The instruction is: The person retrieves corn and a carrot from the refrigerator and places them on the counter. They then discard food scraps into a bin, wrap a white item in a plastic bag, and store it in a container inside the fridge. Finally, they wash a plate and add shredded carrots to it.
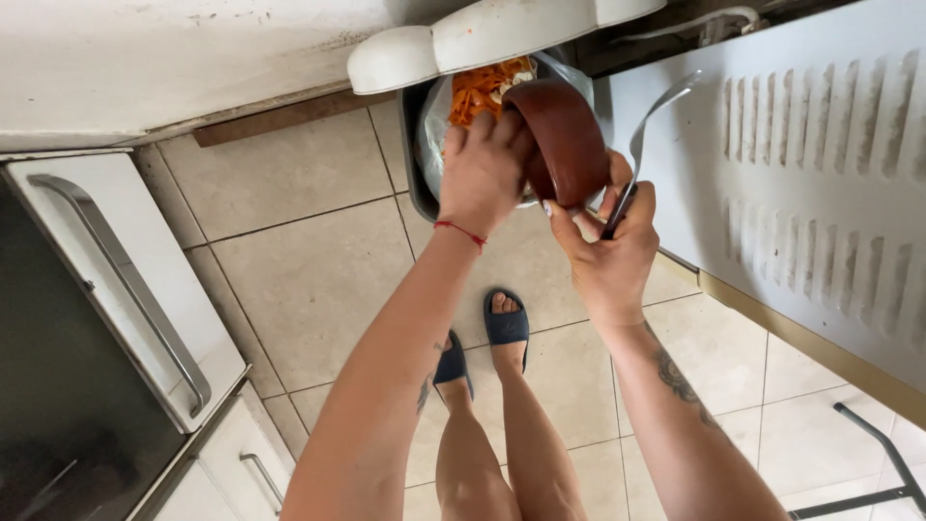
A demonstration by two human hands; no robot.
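Observation:
My left hand point(482, 169) grips the rim of a brown bowl point(567, 135) and holds it tipped on its side over an open waste bin point(417, 164). The bin has a clear liner and orange peelings point(482, 89) inside; its white lid point(463, 39) stands raised. My right hand point(608, 253) holds a metal fork point(646, 130) by its dark handle, tines pointing up and away, and its fingers also touch the bowl's lower edge. A thin red string circles my left wrist.
A white oven door point(125, 289) with a long metal handle stands at the left, a drawer below it. A white vented appliance panel point(820, 174) fills the right. My feet in dark slippers point(480, 342) stand on beige floor tiles. A black metal leg point(883, 473) shows bottom right.

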